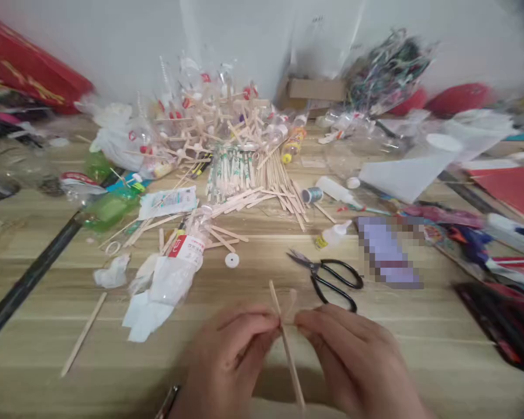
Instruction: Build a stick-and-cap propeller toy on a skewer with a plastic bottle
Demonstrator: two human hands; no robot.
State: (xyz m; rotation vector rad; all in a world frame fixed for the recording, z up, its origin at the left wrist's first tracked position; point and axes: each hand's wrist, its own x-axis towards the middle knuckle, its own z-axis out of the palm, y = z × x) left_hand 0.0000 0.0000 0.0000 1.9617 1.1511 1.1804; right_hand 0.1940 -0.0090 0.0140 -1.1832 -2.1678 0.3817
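Note:
In front of me, a long wooden craft stick (291,361) points away from my body, tilted slightly. My left hand (238,349) is closed, its thumb and forefinger pinching at the stick's middle. From the right, my right hand (358,349) pinches the end of a short, pale, blurred piece (289,319) that meets the stick crosswise; its full shape is hidden by the fingers. Just beyond my right hand lie black-handled scissors (321,270), blades parted. A small glue bottle (333,235) with a yellow label lies behind them.
Wooden sticks (240,201) are heaped mid-table, before bottles and stick assemblies (201,128). A clear bottle (186,250) lies on white tissue (146,317). One loose stick (84,334) is at left, a white disc (232,260) ahead, and a dark red-black case (498,326) at right.

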